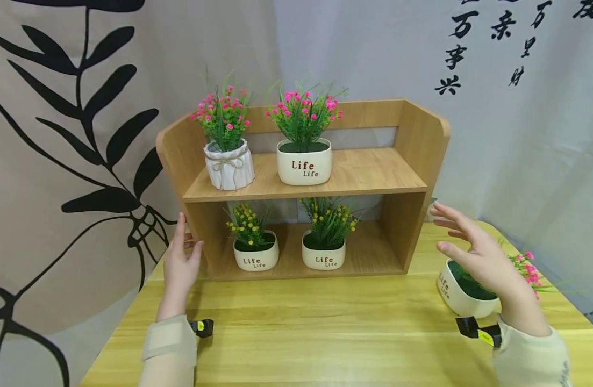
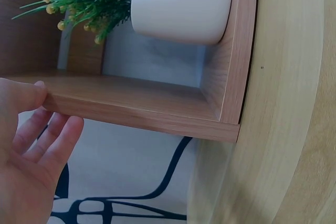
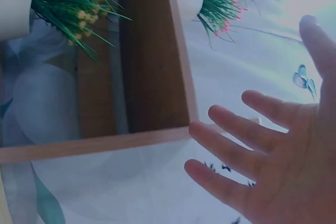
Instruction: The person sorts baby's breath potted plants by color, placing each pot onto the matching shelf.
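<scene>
The wooden desktop shelf (image 1: 305, 196) stands on the table, two tiers high. My left hand (image 1: 180, 263) is at its left side panel (image 2: 142, 109); in the left wrist view the thumb lies at the panel's front edge and the fingers lie along the outer face, pinching it. To the right of the shelf, my right hand (image 1: 485, 258) is raised with fingers spread, holding nothing. In the right wrist view its fingertips (image 3: 198, 129) overlap the corner of the right side panel. Under that hand is a tipped white "Life" pot (image 1: 465, 301) with pink flowers, partly hidden.
On the upper tier stand a white ribbed pot (image 1: 230, 167) tied with twine and a white "Life" pot (image 1: 304, 165), both with pink flowers. Two "Life" pots (image 1: 256, 257) with yellow flowers sit below. A printed curtain (image 1: 335, 48) hangs behind the wooden table (image 1: 325, 322).
</scene>
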Available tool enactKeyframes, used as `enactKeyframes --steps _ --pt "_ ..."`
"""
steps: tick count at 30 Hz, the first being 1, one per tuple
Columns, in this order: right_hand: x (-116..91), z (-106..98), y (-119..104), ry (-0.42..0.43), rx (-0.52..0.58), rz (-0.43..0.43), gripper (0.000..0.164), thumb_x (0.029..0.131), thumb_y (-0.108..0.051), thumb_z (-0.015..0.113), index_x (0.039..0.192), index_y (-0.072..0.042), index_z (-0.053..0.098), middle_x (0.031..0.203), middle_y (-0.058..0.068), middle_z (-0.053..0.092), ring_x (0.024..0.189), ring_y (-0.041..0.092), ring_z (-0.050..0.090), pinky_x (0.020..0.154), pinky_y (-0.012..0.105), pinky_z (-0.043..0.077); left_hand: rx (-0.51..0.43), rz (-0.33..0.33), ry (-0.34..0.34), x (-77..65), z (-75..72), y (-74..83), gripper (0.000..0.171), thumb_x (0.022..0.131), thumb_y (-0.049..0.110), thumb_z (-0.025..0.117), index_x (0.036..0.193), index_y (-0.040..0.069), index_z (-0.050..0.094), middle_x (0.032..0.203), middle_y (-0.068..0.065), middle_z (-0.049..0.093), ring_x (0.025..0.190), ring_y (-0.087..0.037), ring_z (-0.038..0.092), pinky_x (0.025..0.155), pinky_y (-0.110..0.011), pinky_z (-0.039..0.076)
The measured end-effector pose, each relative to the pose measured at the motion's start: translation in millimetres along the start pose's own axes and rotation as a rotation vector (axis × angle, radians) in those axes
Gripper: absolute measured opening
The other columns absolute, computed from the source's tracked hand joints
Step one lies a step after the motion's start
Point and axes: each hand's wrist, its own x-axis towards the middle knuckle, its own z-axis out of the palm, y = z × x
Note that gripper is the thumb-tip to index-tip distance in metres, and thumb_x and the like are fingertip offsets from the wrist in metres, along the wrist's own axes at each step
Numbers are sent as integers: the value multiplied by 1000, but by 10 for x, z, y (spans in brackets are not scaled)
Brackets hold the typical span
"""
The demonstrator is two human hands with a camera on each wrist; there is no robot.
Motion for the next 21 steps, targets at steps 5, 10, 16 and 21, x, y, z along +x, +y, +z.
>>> enactKeyframes --steps 5,10,16,21 --pt "-68 -135 -56 72 -50 -25 74 85 13 63 151 -10 35 144 -10 46 124 -1 45 96 8 35 0 -8 -2 5 13 3 88 93 -6 58 156 34 12 125 -26 51 101 -42 58 81 -56 53" --pt "-160 -309 -154 145 -83 -81 73 85 16 61 149 -3 34 146 -2 45 125 2 47 97 9 37 1 -4 1 12 12 13 87 92 -6 58 157 31 13 122 -26 53 100 -41 59 80 -56 53" --pt "-310 -486 -202 279 -82 -87 59 93 9 55 148 2 34 145 5 47 124 4 48 99 10 37 3 9 6 24 21 9 88 92 -8 58 157 31 13 132 -24 50 100 -41 60 79 -55 54" --pt "-386 -574 -100 455 -28 -34 51 98 0 53 146 -1 39 141 -3 49 120 2 49 100 10 33 5 9 1 16 24 -5 89 92 -9 57 157 31 12 143 -21 42 102 -42 58 80 -56 54"
